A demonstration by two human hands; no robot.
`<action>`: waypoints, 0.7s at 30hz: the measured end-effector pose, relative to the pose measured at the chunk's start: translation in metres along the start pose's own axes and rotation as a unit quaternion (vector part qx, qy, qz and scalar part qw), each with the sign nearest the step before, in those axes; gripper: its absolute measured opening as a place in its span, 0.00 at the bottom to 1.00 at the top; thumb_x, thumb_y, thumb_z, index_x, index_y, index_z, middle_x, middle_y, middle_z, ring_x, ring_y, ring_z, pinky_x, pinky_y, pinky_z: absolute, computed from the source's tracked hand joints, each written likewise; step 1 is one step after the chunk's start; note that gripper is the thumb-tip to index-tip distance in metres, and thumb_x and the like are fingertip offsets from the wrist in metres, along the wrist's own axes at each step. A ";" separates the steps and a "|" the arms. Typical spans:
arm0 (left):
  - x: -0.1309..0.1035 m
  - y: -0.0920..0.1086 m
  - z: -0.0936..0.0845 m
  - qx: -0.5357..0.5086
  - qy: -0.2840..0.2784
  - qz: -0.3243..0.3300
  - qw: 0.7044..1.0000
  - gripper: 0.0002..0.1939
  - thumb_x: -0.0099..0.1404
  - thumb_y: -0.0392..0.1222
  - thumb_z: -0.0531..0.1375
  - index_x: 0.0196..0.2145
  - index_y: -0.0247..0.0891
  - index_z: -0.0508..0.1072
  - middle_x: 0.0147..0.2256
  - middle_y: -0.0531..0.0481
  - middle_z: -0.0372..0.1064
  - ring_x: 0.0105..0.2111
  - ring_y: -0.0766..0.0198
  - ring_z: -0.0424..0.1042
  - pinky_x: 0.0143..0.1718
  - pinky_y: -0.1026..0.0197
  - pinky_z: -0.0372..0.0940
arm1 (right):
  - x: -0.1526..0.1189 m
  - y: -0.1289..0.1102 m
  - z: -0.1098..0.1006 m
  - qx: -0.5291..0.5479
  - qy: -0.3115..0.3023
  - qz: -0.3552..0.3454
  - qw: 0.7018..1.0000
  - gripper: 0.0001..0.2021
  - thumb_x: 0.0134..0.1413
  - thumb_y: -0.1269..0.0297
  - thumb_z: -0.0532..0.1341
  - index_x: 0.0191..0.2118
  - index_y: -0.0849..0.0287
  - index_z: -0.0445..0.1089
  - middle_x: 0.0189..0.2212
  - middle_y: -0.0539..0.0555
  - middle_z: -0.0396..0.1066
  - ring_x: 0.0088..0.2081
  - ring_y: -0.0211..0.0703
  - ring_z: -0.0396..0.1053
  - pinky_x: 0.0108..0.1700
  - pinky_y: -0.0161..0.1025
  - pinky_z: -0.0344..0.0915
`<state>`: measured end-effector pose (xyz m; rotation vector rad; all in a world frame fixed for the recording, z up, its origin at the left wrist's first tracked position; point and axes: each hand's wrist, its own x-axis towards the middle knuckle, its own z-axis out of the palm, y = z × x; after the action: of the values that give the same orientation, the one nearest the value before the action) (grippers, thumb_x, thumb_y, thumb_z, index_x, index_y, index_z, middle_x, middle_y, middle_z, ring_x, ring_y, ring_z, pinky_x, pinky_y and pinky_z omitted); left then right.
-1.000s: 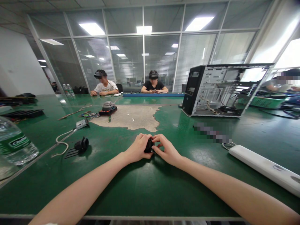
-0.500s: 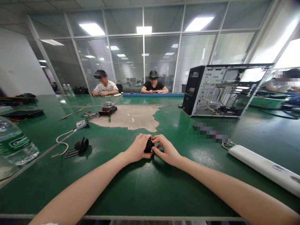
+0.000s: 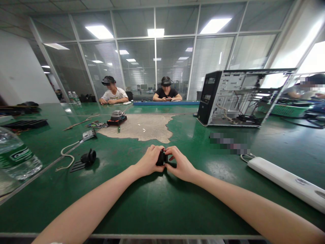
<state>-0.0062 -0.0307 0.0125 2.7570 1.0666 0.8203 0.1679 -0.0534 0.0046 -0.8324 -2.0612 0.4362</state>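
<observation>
A small black block-shaped part is between my hands at the middle of the green table. My left hand is closed around it from the left, with the fingers over the far side and the thumb at the near side. From the right, my right hand pinches the part's right edge with curved fingertips and thumb. Fingers hide much of the part, so its exact kind does not show. Left of my hands lies a black plastic piece with a round end and flat slats.
An open computer case stands at the back right. A white power strip lies on the right, a water bottle on the left. Near a bare patch sits a dark device. Two people sit across the table; another is far right.
My right fingertips and thumb have shifted slightly to the right, and a little more black shows between my hands. My left hand keeps its hold.
</observation>
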 end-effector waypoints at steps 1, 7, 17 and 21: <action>0.000 0.000 0.000 0.002 0.000 0.000 1.000 0.29 0.44 0.38 0.61 0.45 0.38 0.56 0.41 0.47 0.59 0.39 0.55 0.57 0.42 0.53 0.55 | 0.000 0.000 0.000 -0.002 0.009 0.008 1.000 0.16 0.40 0.75 0.58 0.39 0.57 0.59 0.39 0.53 0.60 0.41 0.41 0.62 0.38 0.38 0.66; -0.001 0.001 0.000 0.011 0.004 0.008 1.000 0.27 0.48 0.43 0.60 0.45 0.37 0.56 0.40 0.46 0.59 0.40 0.55 0.55 0.42 0.54 0.56 | 0.004 0.007 -0.002 0.078 0.037 0.138 0.987 0.12 0.45 0.69 0.57 0.39 0.58 0.59 0.36 0.52 0.63 0.34 0.38 0.66 0.33 0.36 0.66; 0.000 0.002 -0.001 0.058 -0.023 0.017 0.998 0.30 0.49 0.44 0.59 0.48 0.34 0.53 0.41 0.45 0.59 0.38 0.56 0.55 0.40 0.54 0.60 | 0.018 0.025 0.001 0.242 -0.066 0.202 0.947 0.16 0.35 0.62 0.66 0.31 0.61 0.62 0.27 0.51 0.69 0.31 0.39 0.68 0.36 0.40 0.65; 0.000 0.001 0.000 0.056 -0.023 0.013 0.998 0.29 0.50 0.45 0.59 0.48 0.36 0.52 0.43 0.45 0.58 0.39 0.56 0.56 0.40 0.53 0.61 | 0.020 0.027 0.000 0.234 -0.068 0.193 0.950 0.14 0.36 0.63 0.66 0.31 0.61 0.62 0.27 0.50 0.68 0.31 0.39 0.68 0.36 0.39 0.65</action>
<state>-0.0057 -0.0318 0.0125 2.8729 1.1036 0.7186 0.1704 -0.0205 0.0012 -0.9250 -1.7958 1.1775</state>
